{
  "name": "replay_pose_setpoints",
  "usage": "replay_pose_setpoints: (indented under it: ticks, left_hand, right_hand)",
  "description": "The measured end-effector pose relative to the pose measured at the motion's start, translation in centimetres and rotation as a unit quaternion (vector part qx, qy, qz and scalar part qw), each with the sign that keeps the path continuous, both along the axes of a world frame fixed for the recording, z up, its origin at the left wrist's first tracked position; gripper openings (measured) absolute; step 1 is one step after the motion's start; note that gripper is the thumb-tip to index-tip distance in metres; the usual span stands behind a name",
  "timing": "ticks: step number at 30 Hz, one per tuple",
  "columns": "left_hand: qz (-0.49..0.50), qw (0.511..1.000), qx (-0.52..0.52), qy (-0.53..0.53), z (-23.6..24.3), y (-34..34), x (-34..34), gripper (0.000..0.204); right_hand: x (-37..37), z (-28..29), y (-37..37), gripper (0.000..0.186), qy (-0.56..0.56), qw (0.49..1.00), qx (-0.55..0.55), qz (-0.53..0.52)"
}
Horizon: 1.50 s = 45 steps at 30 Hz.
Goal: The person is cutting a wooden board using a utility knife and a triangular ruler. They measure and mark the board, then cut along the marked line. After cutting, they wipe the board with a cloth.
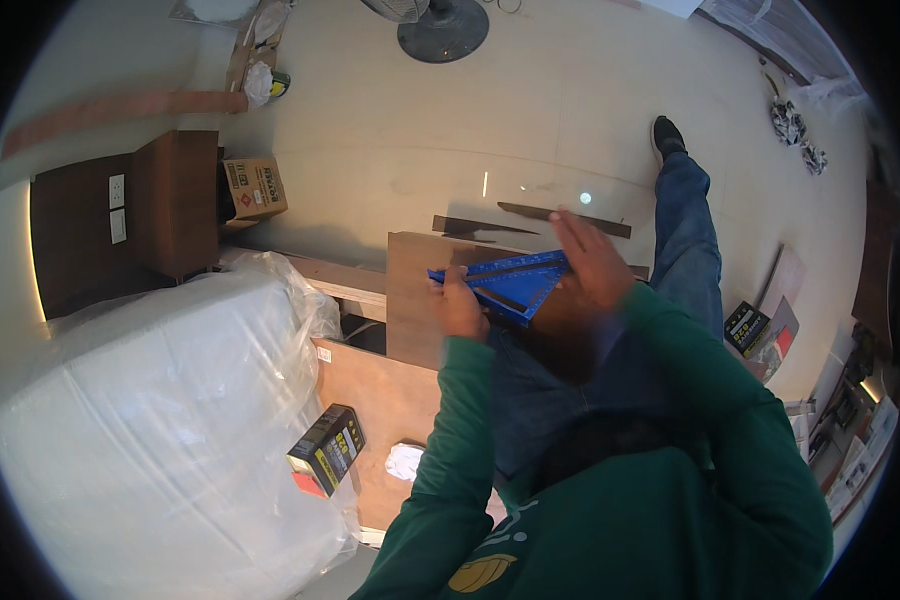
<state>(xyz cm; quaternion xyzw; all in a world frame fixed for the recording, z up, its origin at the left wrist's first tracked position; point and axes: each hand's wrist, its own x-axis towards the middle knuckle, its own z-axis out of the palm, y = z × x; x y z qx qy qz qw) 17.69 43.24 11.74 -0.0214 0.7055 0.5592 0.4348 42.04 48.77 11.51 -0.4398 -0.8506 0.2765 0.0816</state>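
My left hand (460, 300) grips a blue triangular speed square (530, 285) at its left end, above a brown board (415, 330) that lies by my thighs. My right hand (595, 260) is open, fingers stretched out, beside the square's right end; whether it touches the square I cannot tell, and it is slightly blurred. Two dark thin strips (570, 218) lie beyond the board.
Plastic-covered furniture (150, 410) fills the left. A small black box (325, 450) sits on a plywood panel (375, 380). A cardboard box (255, 185), a fan base (440, 35), my shoe (668, 135) and stacked boards (780, 270) are around the floor.
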Motion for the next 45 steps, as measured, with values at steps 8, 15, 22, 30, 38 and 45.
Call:
replay_pose_setpoints:
  ticks: [8, 15, 22, 30, 38, 45]
  left_hand:
    - [-0.058, 0.987, -0.105, 0.107, -2.2, 1.7, 1.6, 0.023]
    - [-0.122, 0.962, -0.162, 0.184, -7.4, 1.8, 0.1, 0.05]
    - [-0.171, 0.914, -0.259, 0.263, -9.3, 4.2, -0.1, 0.056]
    - [-0.126, 0.947, -0.216, 0.201, -7.8, 4.2, -1.0, 0.055]
    - [-0.177, 0.907, -0.283, 0.255, -8.3, 5.3, -4.1, 0.051]
    - [-0.173, 0.915, -0.252, 0.264, -11.3, 3.2, -6.0, 0.053]
  right_hand:
    - [-1.3, -6.3, -2.7, 0.06, 0.02, 0.992, -0.118, -0.04]
    - [-1.7, -6.5, -1.2, 0.057, -0.001, 0.974, -0.223, -0.035]
    - [-1.8, -8.1, 1.5, 0.071, -0.012, 0.935, -0.354, -0.004]
    - [-3.0, -6.3, 1.6, 0.097, -0.026, 0.95, -0.311, 0.022]
    - [-5.6, -7.0, 3.2, 0.099, -0.03, 0.92, -0.389, 0.035]
    - [-6.2, -6.0, 3.2, 0.095, -0.008, 0.93, -0.366, 0.031]
